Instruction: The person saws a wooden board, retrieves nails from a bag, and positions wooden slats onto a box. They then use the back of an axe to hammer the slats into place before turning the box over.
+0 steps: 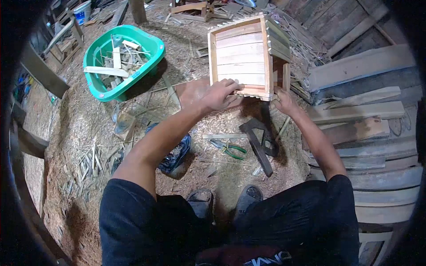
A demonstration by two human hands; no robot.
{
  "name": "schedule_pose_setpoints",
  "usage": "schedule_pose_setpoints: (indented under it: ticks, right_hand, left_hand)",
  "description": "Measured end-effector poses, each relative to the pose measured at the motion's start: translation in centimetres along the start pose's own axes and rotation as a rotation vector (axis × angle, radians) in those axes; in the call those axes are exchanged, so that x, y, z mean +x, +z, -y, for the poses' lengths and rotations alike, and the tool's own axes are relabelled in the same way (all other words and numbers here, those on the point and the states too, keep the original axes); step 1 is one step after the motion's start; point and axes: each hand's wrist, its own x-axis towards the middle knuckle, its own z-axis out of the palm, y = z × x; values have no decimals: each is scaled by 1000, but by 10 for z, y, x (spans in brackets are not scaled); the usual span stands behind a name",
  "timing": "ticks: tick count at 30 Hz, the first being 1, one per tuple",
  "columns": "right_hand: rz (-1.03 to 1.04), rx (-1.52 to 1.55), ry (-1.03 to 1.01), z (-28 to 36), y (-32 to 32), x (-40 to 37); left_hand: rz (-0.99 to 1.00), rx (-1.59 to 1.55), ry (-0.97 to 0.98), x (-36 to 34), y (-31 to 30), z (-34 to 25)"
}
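Note:
A small box-like wooden structure [242, 55] of pale slats with a notched frame is tilted in front of me. Curled over its lower front edge, my left hand [220, 94] grips the frame near the left corner. My right hand [285, 102] holds the lower right corner, its fingers partly hidden by the wood. Below the box, a dark angular tool or block [257, 148] rests on the ground. Pliers with green handles [228, 149] lie just left of it, beside a thin wood strip [225, 136].
A green tub [159, 48] holding wood scraps stands at upper left. Black plastic bag [175, 155] lies beneath my left forearm. Stacked planks [364, 111] line the right side. Wood shavings cover the ground, and a wooden frame [191, 9] lies at the top.

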Motion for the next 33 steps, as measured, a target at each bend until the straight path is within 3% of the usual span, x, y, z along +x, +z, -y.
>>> schedule_pose_setpoints:
  ticks: [1, 7, 10, 11, 15, 18, 19, 21, 23, 25, 28, 29, 32, 33]
  right_hand:
    - [-85, 77, 1, -1, 1, -6]
    - [-146, 315, 5, -3, -5, -11]
    - [-90, 431, 301, -7, -9, -17]
    - [-105, 250, 305, -21, -5, -20]
    - [-171, 379, 295, -9, -24, -22]
    - [-201, 193, 304, -25, -24, -24]
    - [-58, 160, 549, -32, -23, -22]
    - [-176, 248, 382, -36, -23, -25]
    - [-182, 278, 341, -34, -29, -25]
    - [-68, 248, 424, -34, -39, -26]
    - [-163, 42, 46, -75, -44, -41]
    - [-151, 209, 268, -99, -38, -43]
    - [-491, 506, 560, -87, -81, -34]
    - [-476, 558, 612, -74, -95, -29]
  left_hand:
    - [-14, 12, 20, 4, 3, -3]
    - [-62, 28, -24, 32, 15, -1]
    - [-71, 27, -91, 48, 21, -4]
    - [-80, 14, -93, 53, 24, -6]
    - [-102, -11, -124, 70, 34, -15]
    - [-93, -79, -133, 76, 39, -9]
    - [-94, -51, -105, 76, 37, -11]
    - [-117, 30, -114, 78, 40, -12]
    - [-114, 78, -118, 81, 42, -11]
    - [-91, 87, -123, 85, 41, -15]
    - [-93, 126, -118, 85, 43, -25]
    - [-91, 170, -125, 83, 49, -25]
    - [-91, 189, -87, 77, 55, -36]
    - [-80, 198, -83, 77, 53, -45]
